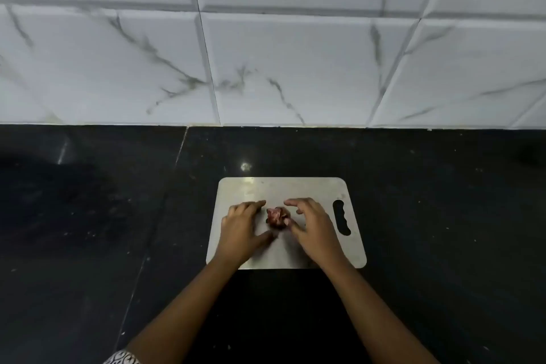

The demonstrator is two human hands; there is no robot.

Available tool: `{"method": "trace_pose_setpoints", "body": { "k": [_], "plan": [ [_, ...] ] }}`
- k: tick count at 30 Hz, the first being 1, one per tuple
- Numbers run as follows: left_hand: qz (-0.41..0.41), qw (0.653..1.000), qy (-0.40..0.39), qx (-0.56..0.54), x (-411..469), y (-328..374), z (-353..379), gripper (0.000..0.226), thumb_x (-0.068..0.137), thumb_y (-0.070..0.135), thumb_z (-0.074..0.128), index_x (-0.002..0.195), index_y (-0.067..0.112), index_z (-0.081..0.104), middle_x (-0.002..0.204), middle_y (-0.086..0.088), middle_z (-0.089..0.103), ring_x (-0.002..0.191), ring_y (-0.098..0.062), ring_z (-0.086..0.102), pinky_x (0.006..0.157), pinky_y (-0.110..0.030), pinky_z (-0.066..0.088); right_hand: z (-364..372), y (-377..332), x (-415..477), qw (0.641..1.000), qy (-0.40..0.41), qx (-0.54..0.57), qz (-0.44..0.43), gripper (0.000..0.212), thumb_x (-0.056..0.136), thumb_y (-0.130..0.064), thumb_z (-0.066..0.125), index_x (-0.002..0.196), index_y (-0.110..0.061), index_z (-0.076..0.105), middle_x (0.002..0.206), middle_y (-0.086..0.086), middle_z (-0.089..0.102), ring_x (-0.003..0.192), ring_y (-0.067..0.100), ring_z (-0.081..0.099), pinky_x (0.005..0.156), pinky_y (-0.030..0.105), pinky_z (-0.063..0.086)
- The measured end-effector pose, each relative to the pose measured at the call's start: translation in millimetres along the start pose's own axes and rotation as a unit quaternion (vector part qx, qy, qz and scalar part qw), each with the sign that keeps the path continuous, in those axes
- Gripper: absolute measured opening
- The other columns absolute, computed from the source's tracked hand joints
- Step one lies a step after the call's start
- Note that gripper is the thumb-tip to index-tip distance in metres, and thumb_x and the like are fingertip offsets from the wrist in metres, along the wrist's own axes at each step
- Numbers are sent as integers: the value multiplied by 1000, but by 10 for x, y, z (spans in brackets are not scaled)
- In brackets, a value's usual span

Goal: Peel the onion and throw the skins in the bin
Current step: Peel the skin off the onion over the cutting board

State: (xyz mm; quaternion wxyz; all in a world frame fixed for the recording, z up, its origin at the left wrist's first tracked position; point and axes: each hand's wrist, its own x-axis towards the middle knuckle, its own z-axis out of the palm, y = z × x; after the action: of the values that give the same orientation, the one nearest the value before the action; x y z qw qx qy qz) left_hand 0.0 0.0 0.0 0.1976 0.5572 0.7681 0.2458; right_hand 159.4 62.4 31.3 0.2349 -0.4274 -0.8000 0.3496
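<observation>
Onion skins (277, 217) heaped mid cutting board (283, 186); my left hand (240, 230) and right hand (313, 227) flank heap, fingers spread, gripping nothing.

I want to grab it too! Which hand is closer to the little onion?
Right. The right hand has its thumb tip touching the onion from the right side. The left hand sits just left of it, with a small gap.

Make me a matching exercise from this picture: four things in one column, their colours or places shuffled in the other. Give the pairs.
Things:
1. cutting board
2. countertop
3. onion skins
4. wall tiles

Descriptions:
A. white with grey veins
B. reddish clump between the two hands
C. black, speckled
D. silvery grey, handle slot on the right

Pairs: 1-D, 2-C, 3-B, 4-A
</observation>
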Motion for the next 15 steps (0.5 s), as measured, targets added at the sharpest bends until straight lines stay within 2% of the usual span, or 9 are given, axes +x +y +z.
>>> {"method": "trace_pose_setpoints", "body": {
  "k": [4,7,9,12,15],
  "plan": [
    [11,999,34,23,90,97,17,53,75,44,71,124,28,59,121,5,56,115,-20,44,81,-29,27,23,-31,132,995,-21,-87,-37,38,84,-24,63,122,-25,56,123,-2,50,117,14,41,89,25,41],
    [15,998,46,26,93,81,70,47,76,44,65,118,24,64,118,3,59,112,-22,47,79,-29,25,74,-22,189,986,-39,-147,-69,34,84,-27,63,118,-24,59,120,-1,51,112,17,43,86,30,44],
    [19,998,55,29,99,51,90,44,77,41,66,118,24,64,118,4,60,111,-21,48,78,-29,25,103,-27,208,981,-38,-173,-81,28,87,-26,60,114,-23,61,116,-2,53,108,16,45,82,28,44],
    [22,998,57,31,113,47,98,40,80,39,66,118,24,65,118,4,62,111,-21,49,78,-30,25,161,-52,220,981,-22,-175,-82,19,89,-25,58,106,-21,64,110,-3,56,102,14,48,77,26,46],
    [27,998,57,26,115,27,102,52,75,58,55,114,27,67,114,6,64,108,-20,50,77,-31,28,170,-60,259,993,2,-106,-43,9,86,-20,62,93,-18,67,99,-2,60,92,11,53,74,23,48]
  ]
}}
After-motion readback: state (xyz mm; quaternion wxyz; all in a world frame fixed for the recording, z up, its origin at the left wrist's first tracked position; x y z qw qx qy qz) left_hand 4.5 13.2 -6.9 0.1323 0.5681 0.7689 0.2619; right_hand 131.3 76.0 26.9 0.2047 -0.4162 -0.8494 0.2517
